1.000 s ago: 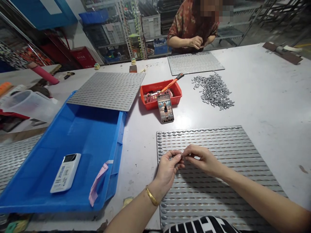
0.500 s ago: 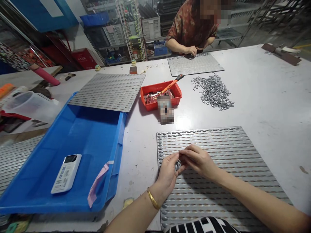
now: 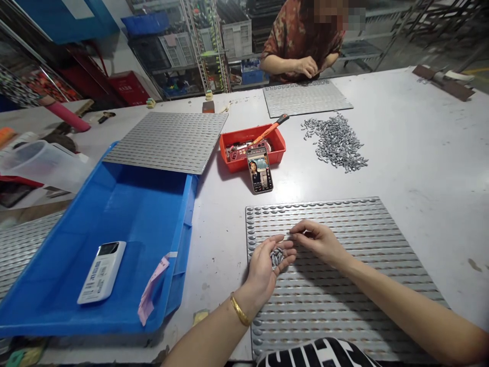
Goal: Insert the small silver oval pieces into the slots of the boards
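My left hand is cupped palm up over the left part of a grooved grey metal plate. In its palm lie several small grey oval metal pieces. Just right of those fingers, my right hand is closed in a pinch above the plate. A tiny grey piece, mostly covered, shows at its fingertips. Like oval pieces sit in a row along the plate's far edge and down its left edge. Beyond the plate, a loose heap of grey oval metal pieces is spread on the table.
A red bin with an orange-handled tool has a phone leaning on it. At left stands a blue crate holding a white device, with another grooved plate across its far end. A co-worker handles a plate opposite.
My right hand has drawn slightly away from the left. The left fingers have opened out, so the pieces in the palm show more plainly. The co-worker's hand has lifted a little.
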Action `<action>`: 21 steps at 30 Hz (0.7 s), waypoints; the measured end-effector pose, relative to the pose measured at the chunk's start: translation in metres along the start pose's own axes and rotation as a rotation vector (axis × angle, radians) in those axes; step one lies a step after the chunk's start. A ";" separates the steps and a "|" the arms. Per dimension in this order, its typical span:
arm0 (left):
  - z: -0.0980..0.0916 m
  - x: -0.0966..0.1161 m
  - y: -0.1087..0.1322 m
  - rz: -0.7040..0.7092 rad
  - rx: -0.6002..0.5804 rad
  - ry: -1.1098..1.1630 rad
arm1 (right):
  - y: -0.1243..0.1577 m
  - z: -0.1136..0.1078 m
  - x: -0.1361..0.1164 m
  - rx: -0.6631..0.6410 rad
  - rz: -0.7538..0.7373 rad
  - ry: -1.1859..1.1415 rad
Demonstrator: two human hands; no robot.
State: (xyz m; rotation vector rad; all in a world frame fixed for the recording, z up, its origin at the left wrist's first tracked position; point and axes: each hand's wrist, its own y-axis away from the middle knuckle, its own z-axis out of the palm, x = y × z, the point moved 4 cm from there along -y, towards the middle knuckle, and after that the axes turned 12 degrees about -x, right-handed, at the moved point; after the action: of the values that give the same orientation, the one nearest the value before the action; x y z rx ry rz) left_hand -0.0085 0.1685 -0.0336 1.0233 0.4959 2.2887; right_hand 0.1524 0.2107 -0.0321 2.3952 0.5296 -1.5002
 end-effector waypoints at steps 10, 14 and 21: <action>0.003 -0.006 0.003 -0.009 -0.052 -0.005 | -0.039 -0.022 0.032 0.054 -0.181 0.692; 0.002 -0.009 0.001 -0.028 -0.096 -0.069 | -0.042 -0.019 0.032 0.007 -0.179 0.758; -0.004 -0.009 -0.003 -0.014 -0.055 -0.085 | -0.044 -0.020 0.026 -0.054 -0.175 0.790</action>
State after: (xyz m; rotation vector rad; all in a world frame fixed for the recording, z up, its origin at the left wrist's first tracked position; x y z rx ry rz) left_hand -0.0056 0.1652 -0.0425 1.0816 0.4018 2.2241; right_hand 0.1595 0.2631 -0.0485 2.8939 0.9332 -0.5063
